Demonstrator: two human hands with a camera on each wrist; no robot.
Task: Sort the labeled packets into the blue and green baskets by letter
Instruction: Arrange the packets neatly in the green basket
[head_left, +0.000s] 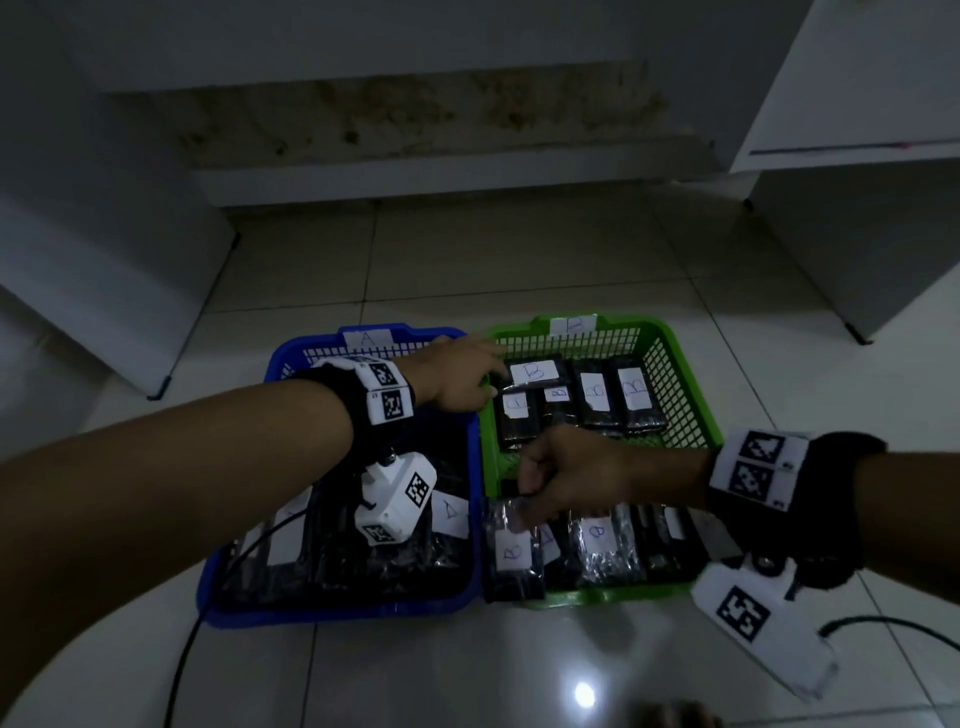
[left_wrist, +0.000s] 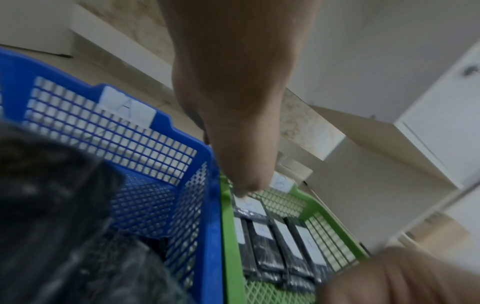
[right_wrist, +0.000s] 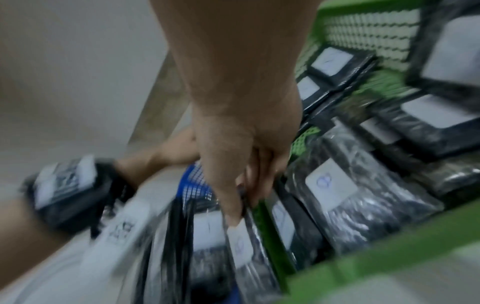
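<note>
A blue basket (head_left: 311, 343) tagged A stands left of a green basket (head_left: 613, 318) tagged B. Both hold black packets with white letter labels. My left hand (head_left: 483, 387) reaches over the blue basket and pinches the left end of a B packet (head_left: 535, 371), which lies crosswise on the far row in the green basket. In the left wrist view the thumb of that hand (left_wrist: 244, 189) presses on this packet (left_wrist: 250, 205). My right hand (head_left: 524, 506) pinches the top of another B packet (head_left: 511, 553) at the green basket's near left corner, thumb on its label (right_wrist: 241, 246).
Packets labelled A (head_left: 449, 512) fill the blue basket. More B packets (head_left: 597, 540) lie along the green basket's near side. White cabinets (head_left: 857, 249) flank the tiled floor (head_left: 467, 260), with a low step behind. A black cable (head_left: 187, 649) trails on the floor at the lower left.
</note>
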